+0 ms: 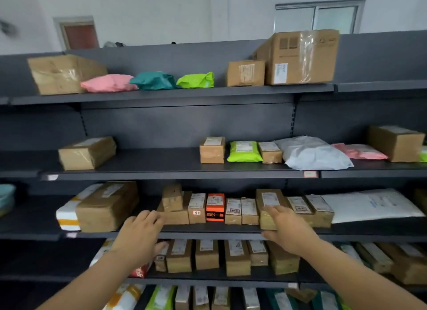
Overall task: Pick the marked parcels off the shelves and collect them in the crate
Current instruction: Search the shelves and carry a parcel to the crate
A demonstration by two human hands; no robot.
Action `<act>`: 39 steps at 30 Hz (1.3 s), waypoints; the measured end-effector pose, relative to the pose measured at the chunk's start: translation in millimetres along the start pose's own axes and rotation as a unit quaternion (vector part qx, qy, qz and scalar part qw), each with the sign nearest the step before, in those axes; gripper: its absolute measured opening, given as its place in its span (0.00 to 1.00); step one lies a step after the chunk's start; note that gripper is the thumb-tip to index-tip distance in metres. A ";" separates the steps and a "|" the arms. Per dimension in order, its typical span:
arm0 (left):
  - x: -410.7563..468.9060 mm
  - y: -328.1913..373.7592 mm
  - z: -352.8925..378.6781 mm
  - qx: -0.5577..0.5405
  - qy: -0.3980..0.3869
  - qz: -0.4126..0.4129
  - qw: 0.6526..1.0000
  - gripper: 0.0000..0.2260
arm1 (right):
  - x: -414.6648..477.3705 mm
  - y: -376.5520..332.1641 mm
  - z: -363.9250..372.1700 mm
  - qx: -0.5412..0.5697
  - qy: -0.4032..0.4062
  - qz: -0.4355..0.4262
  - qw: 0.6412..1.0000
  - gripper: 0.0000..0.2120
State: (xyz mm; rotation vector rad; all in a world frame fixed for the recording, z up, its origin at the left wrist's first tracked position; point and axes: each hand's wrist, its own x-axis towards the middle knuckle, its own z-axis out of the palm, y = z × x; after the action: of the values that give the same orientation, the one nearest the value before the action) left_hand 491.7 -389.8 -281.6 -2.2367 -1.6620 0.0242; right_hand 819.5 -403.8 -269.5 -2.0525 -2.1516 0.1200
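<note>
Hands at the parcel row, centre frame
The right hand point(288, 228) lays straight fingers on a taped cardboard parcel point(269, 200) on the shelf point(208, 230), not clasping it. The left hand point(138, 235) is loose and empty. The parcel looks stiff, light and tape-slick, best pinched across its narrow sides.

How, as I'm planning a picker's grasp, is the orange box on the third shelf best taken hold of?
Probably from the front: hook fingers over the free top edge of the orange box and tip it forward. It stands upright with brown parcels tight against both sides, so a side pinch has no room.
</note>
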 end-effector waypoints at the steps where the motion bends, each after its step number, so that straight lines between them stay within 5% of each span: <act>1: 3.7 -5.8 5.1 0.002 -0.007 -0.007 1.000 0.29 | 10.7 -4.6 5.2 0.004 -0.004 -0.003 1.000 0.34; 25: 178.1 -106.6 162.7 -0.017 -0.065 -0.007 0.998 0.31 | 295.3 -93.1 167.3 0.102 -0.129 -0.137 0.977 0.35; 30: 204.0 -126.9 189.5 -0.067 -0.078 -0.034 0.994 0.31 | 321.7 -129.7 203.5 0.145 -0.127 -0.095 0.977 0.38; 39: 236.4 -194.2 280.3 -0.094 -0.091 0.034 0.991 0.27 | 376.0 -229.6 255.6 0.177 0.004 0.049 0.983 0.47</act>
State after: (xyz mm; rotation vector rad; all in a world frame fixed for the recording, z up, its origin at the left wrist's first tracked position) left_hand 323.7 -46.2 -442.5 -2.4987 -1.7432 0.0951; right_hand 533.5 -26.6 -457.3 -1.9431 -1.8607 0.4702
